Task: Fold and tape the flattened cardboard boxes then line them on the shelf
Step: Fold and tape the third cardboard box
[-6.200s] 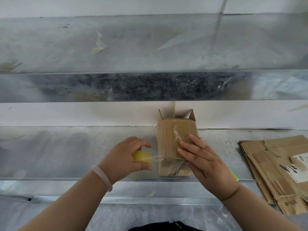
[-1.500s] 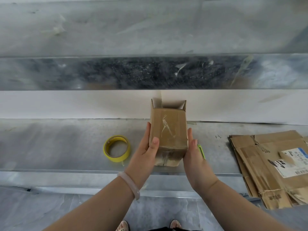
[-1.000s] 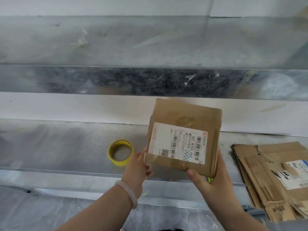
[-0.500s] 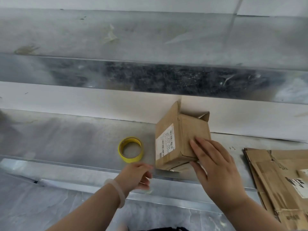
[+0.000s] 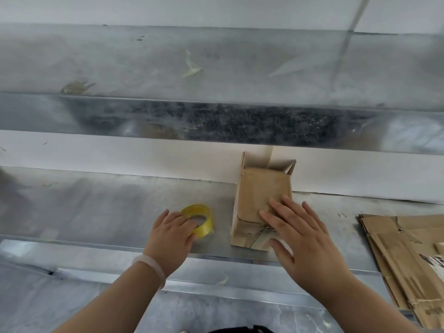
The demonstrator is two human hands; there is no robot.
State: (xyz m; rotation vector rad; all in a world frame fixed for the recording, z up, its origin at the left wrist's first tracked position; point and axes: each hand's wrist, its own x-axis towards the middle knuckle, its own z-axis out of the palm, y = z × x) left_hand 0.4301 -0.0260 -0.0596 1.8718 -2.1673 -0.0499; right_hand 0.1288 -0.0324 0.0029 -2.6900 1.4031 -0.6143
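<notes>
The box (image 5: 263, 188) lies on its side on the metal shelf (image 5: 96, 207), directly under the right fingers. Its far flaps stand open toward the wall, and its near end is closed with tape across it.

At the left, the left hand (image 5: 171, 236) reaches over the yellow tape roll (image 5: 205, 228). Its fingers (image 5: 182, 219) are slightly bent across the roll's near left rim, and I cannot tell whether they pinch it or only rest on it. The roll sits just behind the shelf's front edge, so a fumbled pick-up could nudge it off toward the person.

The box is to the right of those fingers, near but apart. The right hand (image 5: 305, 243) lies on it with fingers (image 5: 278, 210) straight and spread, flat on the top face near the taped end, and the thumb is down beside the near corner. That is a press, not a grip. If the left hand pulls tape while only this flat hand steadies the box, the box may slide or swing on the smooth shelf. The strip would then land crooked or wrinkled. Pressing too hard could also buckle the hollow top.

Well apart to the right of the right fingers is a stack of flattened boxes (image 5: 408, 255). It seems to overhang the shelf's front edge, so a stray elbow might tip it off.
</notes>
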